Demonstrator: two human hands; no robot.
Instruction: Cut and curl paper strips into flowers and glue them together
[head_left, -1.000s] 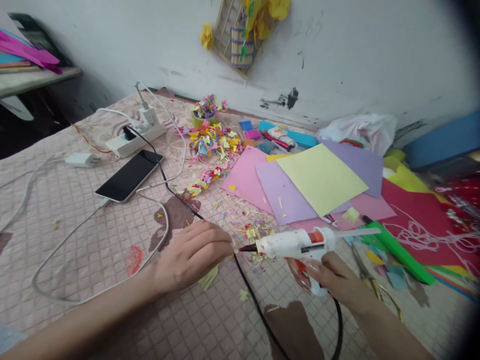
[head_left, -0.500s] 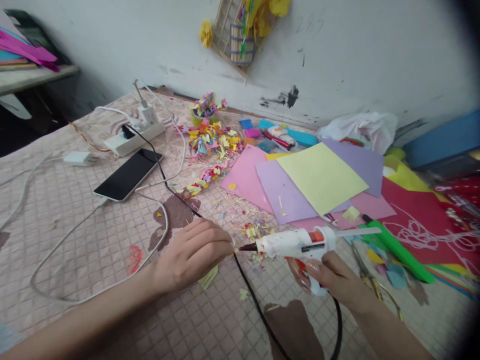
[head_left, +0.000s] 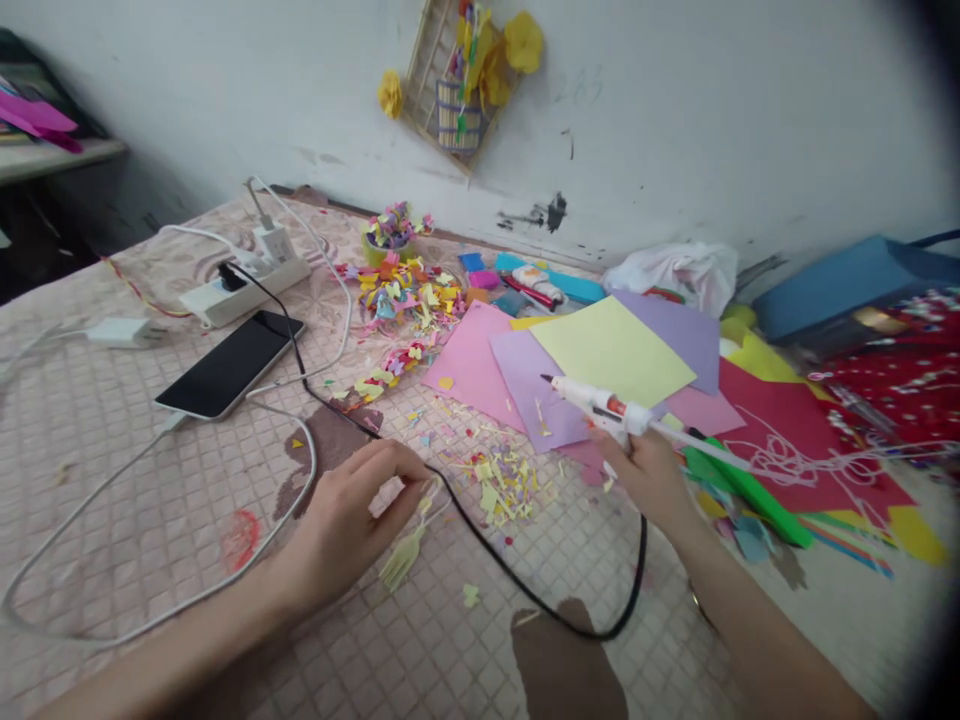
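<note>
My left hand (head_left: 360, 520) is low over the table, thumb and fingertips pinched on a small pale yellow paper piece (head_left: 433, 487), mostly hidden by the fingers. Just below it shows a pale yellow fringed paper strip (head_left: 405, 556) with a thin strand near it; whether they are joined I cannot tell. My right hand (head_left: 651, 478) is closed round the handle of a white hot glue gun (head_left: 600, 403). Its dark nozzle points up and left, over the purple paper sheet (head_left: 525, 385), apart from the left hand. A long glue stick (head_left: 701, 440) sticks out of its back.
The gun's black cord (head_left: 517, 578) loops across the table to a white power strip (head_left: 244, 293). A phone (head_left: 229, 365) lies on the left with its white cable. Paper scraps (head_left: 502, 485), a heap of small paper pieces (head_left: 409, 290), coloured sheets and a green tool (head_left: 757, 495) surround the hands.
The glue gun has moved away from the left fingertips, up and to the right, in my right hand. The left hand stays low, still pinching. The view has shifted slightly right.
</note>
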